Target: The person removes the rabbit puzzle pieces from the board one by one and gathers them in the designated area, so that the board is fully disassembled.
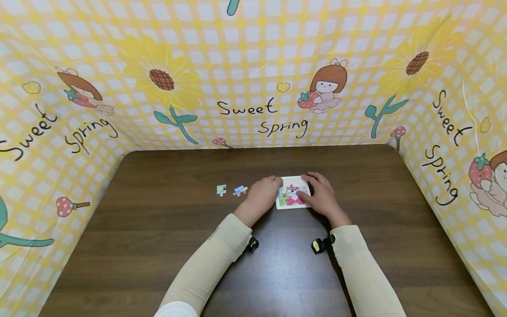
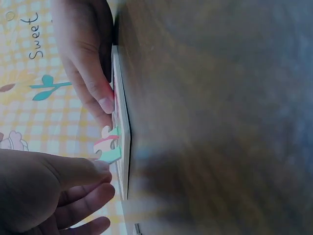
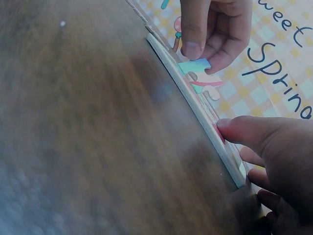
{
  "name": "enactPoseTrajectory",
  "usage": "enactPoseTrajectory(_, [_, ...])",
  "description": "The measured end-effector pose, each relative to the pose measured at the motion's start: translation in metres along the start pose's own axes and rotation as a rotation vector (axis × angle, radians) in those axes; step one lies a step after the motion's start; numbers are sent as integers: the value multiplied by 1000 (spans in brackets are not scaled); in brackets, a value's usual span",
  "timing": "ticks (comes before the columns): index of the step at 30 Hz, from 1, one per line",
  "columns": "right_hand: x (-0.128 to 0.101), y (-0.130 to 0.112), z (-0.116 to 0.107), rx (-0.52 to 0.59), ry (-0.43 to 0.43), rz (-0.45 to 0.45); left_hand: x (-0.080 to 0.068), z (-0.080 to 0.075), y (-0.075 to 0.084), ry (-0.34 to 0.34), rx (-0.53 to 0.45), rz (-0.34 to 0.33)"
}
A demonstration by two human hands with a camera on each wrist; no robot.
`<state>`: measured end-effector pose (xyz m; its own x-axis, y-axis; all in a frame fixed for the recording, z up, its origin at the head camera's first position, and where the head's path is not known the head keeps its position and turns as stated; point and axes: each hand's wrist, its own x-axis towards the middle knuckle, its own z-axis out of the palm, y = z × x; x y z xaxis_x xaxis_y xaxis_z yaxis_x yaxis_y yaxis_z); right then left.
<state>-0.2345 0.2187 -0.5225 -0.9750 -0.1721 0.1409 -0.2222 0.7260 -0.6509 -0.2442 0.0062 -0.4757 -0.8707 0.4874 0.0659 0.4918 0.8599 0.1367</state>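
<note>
A small jigsaw puzzle tray [image 1: 291, 207] with a white rim lies flat on the table, a pink cartoon animal picture [image 1: 293, 196] inside it. My left hand [image 1: 261, 194] is at its left side. Between thumb and finger, that hand pinches a puzzle piece [image 2: 110, 155] coloured green, pink and white; it stands tilted, its lower edge right at the picture. My right hand [image 1: 324, 198] holds the tray's right side, thumb [image 3: 237, 128] on the picture and the other fingers around the edge. In the head view the left hand hides the pinched piece.
Two loose puzzle pieces, one [image 1: 221, 189] farther left and one [image 1: 240, 190] nearer the left hand, lie left of the tray on the dark wooden table [image 1: 166, 246]. A yellow checked cloth [image 1: 245, 57] walls the table at the back and both sides.
</note>
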Motion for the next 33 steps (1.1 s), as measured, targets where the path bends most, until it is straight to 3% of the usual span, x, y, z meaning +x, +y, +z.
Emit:
enactPoseTrajectory(8, [0,-1,-1,2,-15,10,-1,-9,-3,27,-54,22])
enactPoseTrajectory(19, [0,-1,0,-4,-16,16,1,-9,-14,15,-224,-28])
enactPoseTrajectory(26, [0,0,0,-9,-26,13,-12,-19,-31,36,-334,-50])
enactPoseTrajectory(33, [0,-1,-1,-6,-20,6,-37,-31,-62,42,-405,-100])
